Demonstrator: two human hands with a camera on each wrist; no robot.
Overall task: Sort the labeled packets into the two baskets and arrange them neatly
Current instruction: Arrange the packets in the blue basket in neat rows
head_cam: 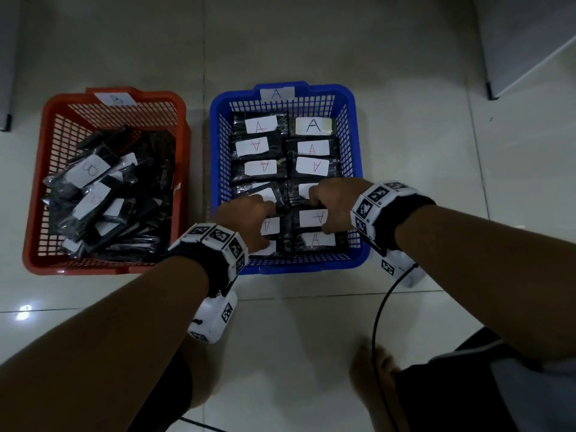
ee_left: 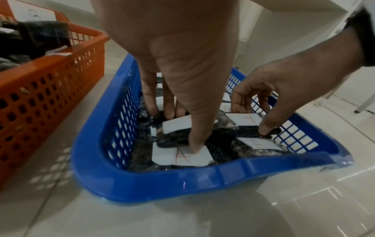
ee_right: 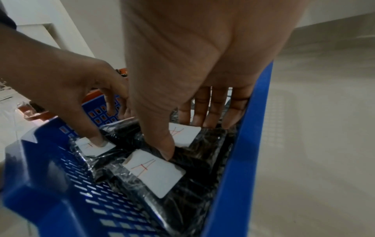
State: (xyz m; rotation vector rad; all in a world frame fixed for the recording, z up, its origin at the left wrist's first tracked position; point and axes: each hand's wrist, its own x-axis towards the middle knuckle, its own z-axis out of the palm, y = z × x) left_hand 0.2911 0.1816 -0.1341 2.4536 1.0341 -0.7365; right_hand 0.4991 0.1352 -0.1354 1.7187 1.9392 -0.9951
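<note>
A blue basket (head_cam: 311,267) tagged A holds black packets with white A labels (head_cam: 313,125) in two neat columns. My left hand (head_cam: 249,216) reaches into the near left column. In the left wrist view this left hand (ee_left: 178,125) pinches a packet (ee_left: 174,140), thumb at its near edge and fingers behind it. My right hand (head_cam: 330,207) is in the near right column. In the right wrist view the right hand (ee_right: 185,138) pinches a neighbouring A packet (ee_right: 211,144) the same way. To the left, a red basket (head_cam: 103,270) tagged B holds a jumbled heap of B packets (head_cam: 90,173).
Both baskets stand side by side on a pale tiled floor (head_cam: 311,322). A black cable (head_cam: 381,307) runs down from my right wrist past a bare foot (head_cam: 374,366). Pale furniture (head_cam: 530,42) stands at the far right, with another piece at the far left edge.
</note>
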